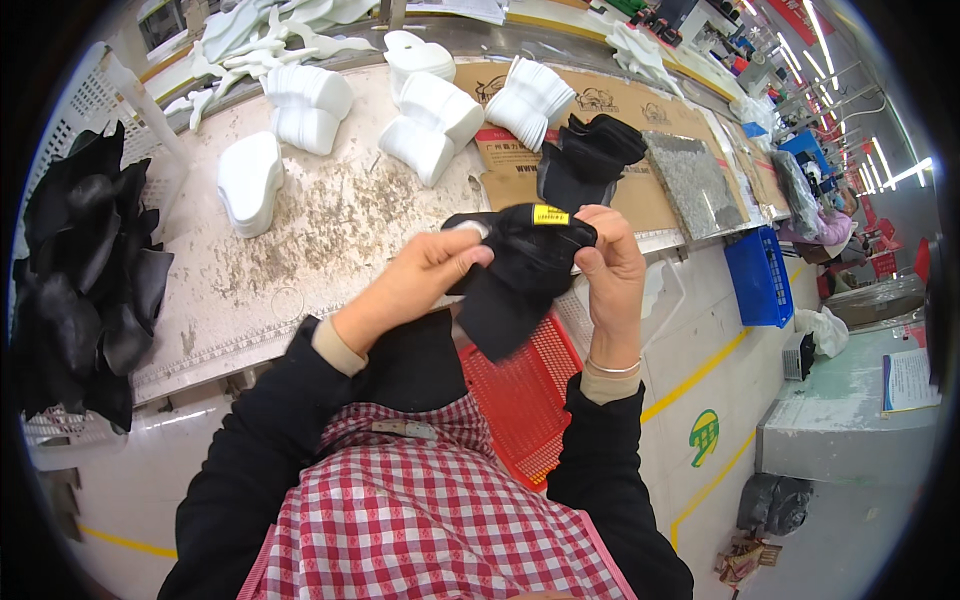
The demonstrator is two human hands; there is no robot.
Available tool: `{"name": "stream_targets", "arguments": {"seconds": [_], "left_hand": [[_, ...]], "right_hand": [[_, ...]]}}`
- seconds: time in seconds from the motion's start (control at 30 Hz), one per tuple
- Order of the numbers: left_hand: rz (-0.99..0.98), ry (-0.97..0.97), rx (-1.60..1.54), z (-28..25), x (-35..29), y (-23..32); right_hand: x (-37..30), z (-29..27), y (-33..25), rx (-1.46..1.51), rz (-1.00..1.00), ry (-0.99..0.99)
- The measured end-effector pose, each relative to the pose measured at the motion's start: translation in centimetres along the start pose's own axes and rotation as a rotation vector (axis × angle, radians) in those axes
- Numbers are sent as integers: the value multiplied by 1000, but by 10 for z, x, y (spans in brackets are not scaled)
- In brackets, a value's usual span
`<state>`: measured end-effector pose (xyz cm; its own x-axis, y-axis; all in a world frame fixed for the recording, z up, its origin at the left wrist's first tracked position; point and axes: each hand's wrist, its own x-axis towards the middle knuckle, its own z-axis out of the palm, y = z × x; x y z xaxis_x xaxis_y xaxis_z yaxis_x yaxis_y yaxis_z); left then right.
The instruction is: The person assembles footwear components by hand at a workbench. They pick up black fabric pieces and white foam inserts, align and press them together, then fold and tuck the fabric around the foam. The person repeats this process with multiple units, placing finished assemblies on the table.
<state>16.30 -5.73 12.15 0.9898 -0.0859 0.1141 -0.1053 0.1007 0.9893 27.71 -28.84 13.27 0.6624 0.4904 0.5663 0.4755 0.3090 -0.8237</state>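
Note:
Between my two hands, above the table's front edge, hangs a soft black shoe upper [520, 268] with a yellow label on its top edge. My left hand [432, 268] pinches its left end, where a bit of white shows by the fingertips. On the other end, my right hand [613, 262] is closed with thumb and fingers beside the label. Another black piece [410, 368] lies over my lap. Just beyond the held upper, a stack of black pieces [592, 155] rests on cardboard.
White shaped pieces stand stacked on the worn table [330, 215]. A white crate [150, 120] overflows with black pieces [85, 285] at left. Below the table is a red basket [525, 400]; a blue crate [758, 278] hangs at its right end. A stone slab [695, 182] lies on the cardboard [640, 100].

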Motion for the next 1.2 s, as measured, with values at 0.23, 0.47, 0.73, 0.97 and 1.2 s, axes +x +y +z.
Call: {"name": "stream_targets", "arguments": {"seconds": [0.23, 0.47, 0.73, 0.97, 1.2], "left_hand": [[-56, -96, 155, -6, 5, 10], [241, -134, 287, -18, 0, 22], [-46, -154, 180, -9, -11, -1], [97, -192, 225, -17, -8, 6], [121, -60, 295, 4, -11, -17]], "right_hand": [[-14, 13, 8, 95, 48, 126], [-19, -5, 11, 25, 72, 117], [-27, 1, 9, 53, 183, 42], [8, -8, -36, -511, 9, 26], [14, 6, -30, -615, -153, 58]]}}
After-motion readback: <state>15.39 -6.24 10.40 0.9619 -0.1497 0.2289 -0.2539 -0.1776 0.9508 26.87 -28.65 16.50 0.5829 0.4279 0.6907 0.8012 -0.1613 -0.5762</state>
